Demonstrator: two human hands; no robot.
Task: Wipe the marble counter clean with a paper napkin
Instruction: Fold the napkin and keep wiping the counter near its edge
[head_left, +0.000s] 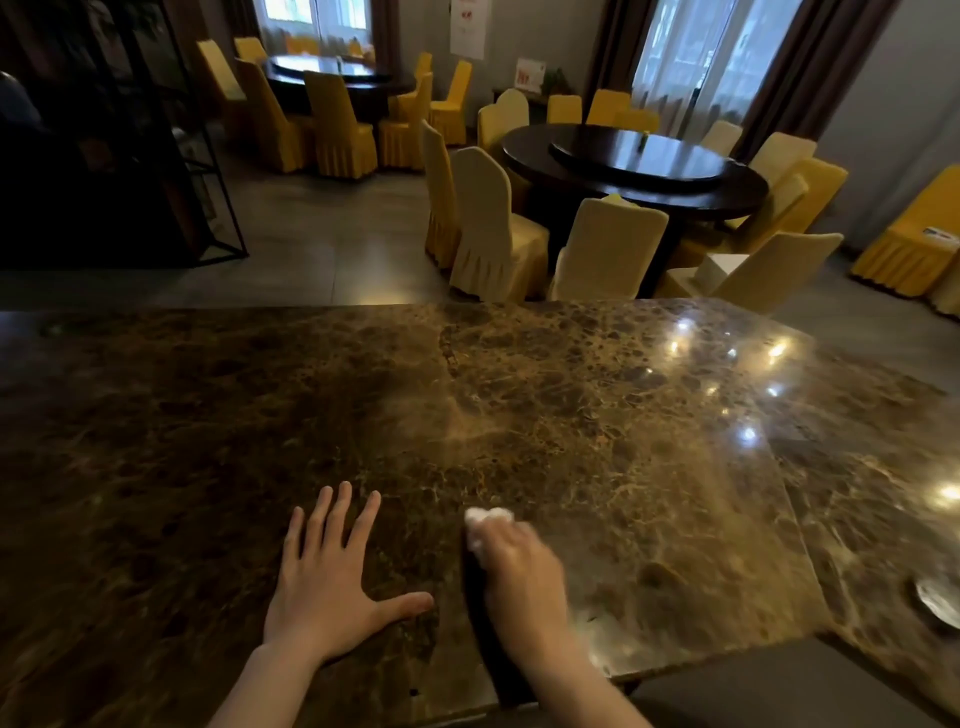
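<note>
The left hand (324, 577) lies flat on the brown marble desk (519, 415), palm down, fingers spread, holding nothing. Just to the right of it, the right hand (519, 566) is blurred and curled over a crumpled white napkin (485, 522), pressing it against the desk; the napkin pokes out past the fingertips, near the front edge of the desk and close beside the left hand's thumb. Farther right on the desk, near its right edge, sits a small shiny round thing (937, 603) too cut off to identify. Beyond the desk stand a dark round table (634, 166) and yellow-covered chairs (493, 228).
</note>
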